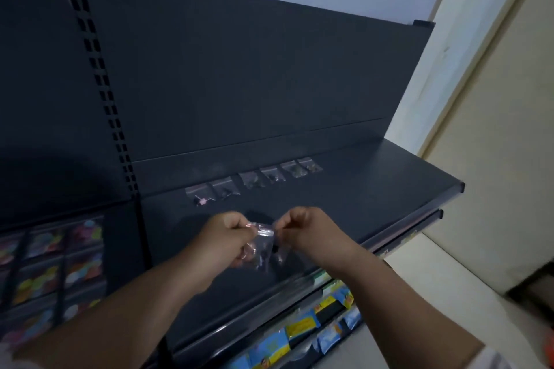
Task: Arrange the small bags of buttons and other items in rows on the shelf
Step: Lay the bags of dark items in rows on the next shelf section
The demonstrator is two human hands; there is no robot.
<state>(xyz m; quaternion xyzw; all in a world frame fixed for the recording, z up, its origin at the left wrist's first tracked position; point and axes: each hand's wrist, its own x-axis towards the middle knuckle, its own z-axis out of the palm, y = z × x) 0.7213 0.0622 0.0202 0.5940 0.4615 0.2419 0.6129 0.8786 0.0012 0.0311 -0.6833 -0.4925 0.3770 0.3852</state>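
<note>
Several small clear bags point(253, 179) with dark buttons lie in one row along the back of the dark grey shelf point(374, 189). The leftmost bag point(199, 195) holds something pink. Above the shelf's front half, my left hand point(226, 238) and my right hand point(305, 228) pinch the top corners of a small clear plastic bag point(263, 241) between them. More clear bags with dark bits hang bunched under my left hand. Both hands have curled fingers.
A slotted upright post point(99, 81) divides this shelf from the left bay, where colourful packets point(54, 266) sit in rows. Blue and yellow packets point(302, 323) fill the lower shelf. A pale wall point(494, 129) stands to the right.
</note>
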